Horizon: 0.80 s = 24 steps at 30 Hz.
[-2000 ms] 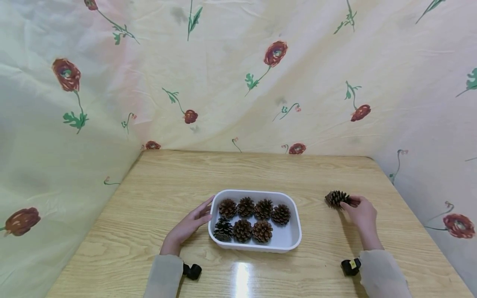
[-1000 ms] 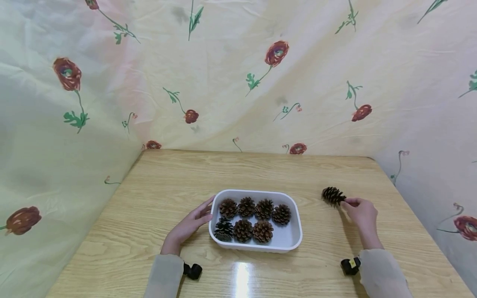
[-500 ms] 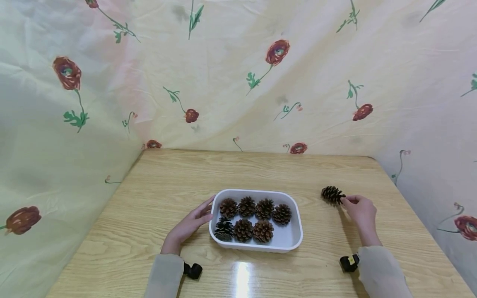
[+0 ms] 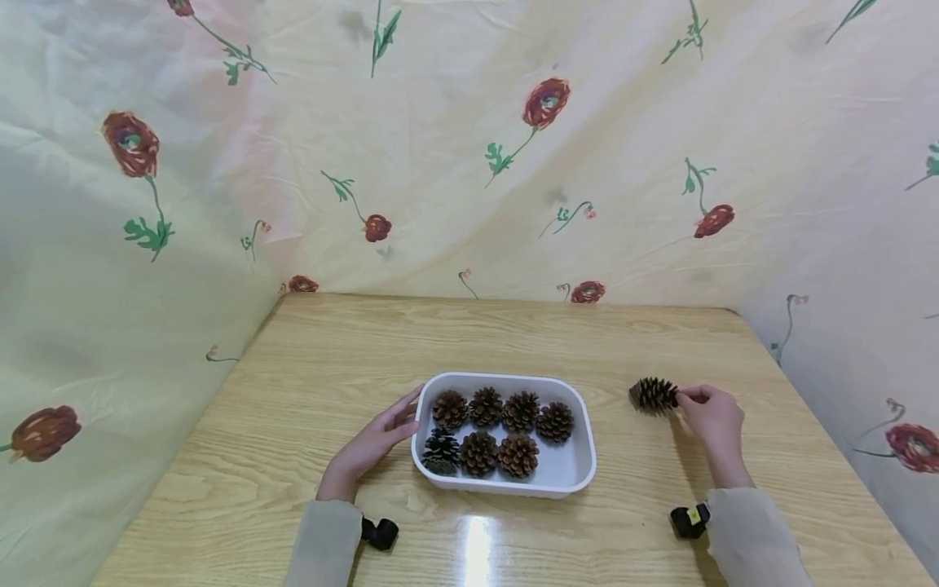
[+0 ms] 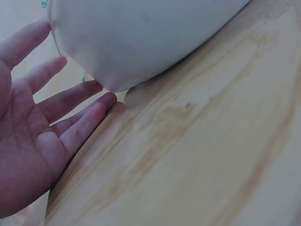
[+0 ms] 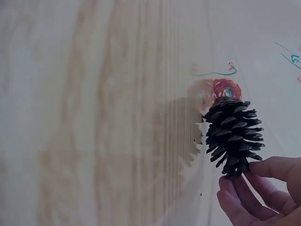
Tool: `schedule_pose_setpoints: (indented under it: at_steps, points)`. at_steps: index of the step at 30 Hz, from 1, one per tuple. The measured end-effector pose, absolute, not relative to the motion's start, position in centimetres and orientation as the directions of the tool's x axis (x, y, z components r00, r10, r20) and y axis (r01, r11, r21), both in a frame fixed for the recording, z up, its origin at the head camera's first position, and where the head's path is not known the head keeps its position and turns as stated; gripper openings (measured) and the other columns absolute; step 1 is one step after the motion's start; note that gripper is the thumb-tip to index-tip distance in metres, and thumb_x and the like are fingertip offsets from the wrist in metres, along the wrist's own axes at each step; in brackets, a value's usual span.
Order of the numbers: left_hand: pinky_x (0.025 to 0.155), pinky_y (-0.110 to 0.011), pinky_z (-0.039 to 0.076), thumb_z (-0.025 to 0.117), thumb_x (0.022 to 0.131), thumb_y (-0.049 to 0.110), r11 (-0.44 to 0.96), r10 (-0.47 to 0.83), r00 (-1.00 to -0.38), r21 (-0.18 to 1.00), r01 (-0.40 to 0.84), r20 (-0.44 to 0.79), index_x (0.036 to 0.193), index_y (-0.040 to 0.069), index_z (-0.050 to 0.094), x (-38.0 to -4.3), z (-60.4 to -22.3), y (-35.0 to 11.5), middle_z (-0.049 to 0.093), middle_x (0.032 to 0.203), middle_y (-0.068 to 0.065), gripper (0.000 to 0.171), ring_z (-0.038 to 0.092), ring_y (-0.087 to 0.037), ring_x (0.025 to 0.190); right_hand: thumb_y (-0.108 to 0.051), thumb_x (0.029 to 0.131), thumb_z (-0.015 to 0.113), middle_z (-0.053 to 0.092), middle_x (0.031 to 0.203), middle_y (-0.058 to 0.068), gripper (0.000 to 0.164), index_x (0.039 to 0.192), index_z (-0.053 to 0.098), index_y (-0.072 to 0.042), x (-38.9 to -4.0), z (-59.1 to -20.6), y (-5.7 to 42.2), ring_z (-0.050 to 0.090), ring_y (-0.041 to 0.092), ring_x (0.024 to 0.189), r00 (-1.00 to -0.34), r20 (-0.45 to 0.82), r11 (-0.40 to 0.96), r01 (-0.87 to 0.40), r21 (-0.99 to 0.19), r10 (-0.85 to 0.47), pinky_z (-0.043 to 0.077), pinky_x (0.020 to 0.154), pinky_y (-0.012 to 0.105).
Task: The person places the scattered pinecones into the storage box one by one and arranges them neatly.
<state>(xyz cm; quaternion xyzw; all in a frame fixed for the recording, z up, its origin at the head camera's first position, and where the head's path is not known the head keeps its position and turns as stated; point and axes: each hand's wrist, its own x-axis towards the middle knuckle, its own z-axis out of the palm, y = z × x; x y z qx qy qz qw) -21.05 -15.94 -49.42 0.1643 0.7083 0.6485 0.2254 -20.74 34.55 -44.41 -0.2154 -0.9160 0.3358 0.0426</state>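
My right hand (image 4: 713, 417) pinches a dark pine cone (image 4: 654, 395) by one end, to the right of the white tray (image 4: 506, 490). In the right wrist view thumb and fingers grip the narrow end of that pine cone (image 6: 233, 136), which is held off the table. Several brown pine cones (image 4: 517, 455) stand in two rows inside the tray; its front right part shows bare white floor. My left hand (image 4: 374, 443) lies at the tray's left side with fingers extended, and in the left wrist view fingertips of the left hand (image 5: 47, 122) touch the tray's wall (image 5: 136, 42).
The wood-grain table (image 4: 352, 342) extends around the tray. Cloth with a flower print (image 4: 440, 147) hangs behind it and at both sides. Small black devices (image 4: 380, 534) are worn at the wrists, below light sleeves (image 4: 756, 534).
The pine cone in my right hand has turned, tipping up and away, then back to lie nearly level, and it sits slightly further left. The left hand and tray stay put.
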Motion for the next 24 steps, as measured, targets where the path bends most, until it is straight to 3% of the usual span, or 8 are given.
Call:
schedule_pose_setpoints:
  at_steps: [5, 11, 20, 24]
  points:
    - [0.119, -0.056, 0.02, 0.051, 0.101, 0.021, 0.112, 0.518, -0.847, 0.991, -0.072, -0.12, 0.156, 0.024, 0.02, -21.0, -49.3, -16.0, 0.028, 0.158, -0.019, 0.063, 0.028, -0.039, 0.145, -0.018, 0.096, 0.056, 0.067, 0.099, 0.025, 0.03, 0.109, 0.065, 0.008, -20.2, -44.1, 34.3, 0.06, 0.024, 0.078, -0.913, -0.056, 0.69, 0.344, -0.637, 0.404, 0.044, 0.064, 0.03]
    - [0.119, -0.056, 0.021, 0.052, 0.1, 0.02, 0.106, 0.522, -0.846, 0.992, -0.064, -0.11, 0.156, 0.022, 0.02, -21.0, -49.2, -15.9, 0.027, 0.158, -0.02, 0.064, 0.028, -0.041, 0.144, -0.021, 0.095, 0.059, 0.07, 0.1, 0.022, 0.029, 0.108, 0.067, 0.004, -18.8, -43.3, 33.4, 0.053, 0.0, 0.069, -0.929, 0.002, 0.714, 0.284, -0.64, 0.37, 0.045, 0.061, 0.022]
    - [0.118, -0.056, 0.022, 0.053, 0.1, 0.018, 0.085, 0.533, -0.841, 0.995, -0.059, -0.095, 0.156, 0.019, 0.019, -21.3, -49.1, -15.9, 0.027, 0.157, -0.022, 0.066, 0.028, -0.042, 0.144, -0.026, 0.095, 0.062, 0.069, 0.109, 0.02, 0.032, 0.111, 0.068, 0.0, -16.6, -41.1, 30.4, 0.045, -0.018, 0.071, -0.951, 0.008, 0.683, 0.217, -0.697, 0.31, 0.046, 0.062, 0.012]
    - [0.118, -0.055, 0.024, 0.053, 0.1, 0.018, 0.08, 0.545, -0.834, 0.996, -0.048, -0.084, 0.156, 0.018, 0.018, -21.3, -49.1, -16.0, 0.026, 0.157, -0.023, 0.067, 0.03, -0.043, 0.143, -0.025, 0.094, 0.064, 0.072, 0.096, 0.005, 0.027, 0.108, 0.07, -0.002, -15.8, -40.5, 28.6, 0.048, -0.019, 0.071, -0.959, 0.049, 0.676, 0.159, -0.719, 0.278, 0.046, 0.063, 0.011]
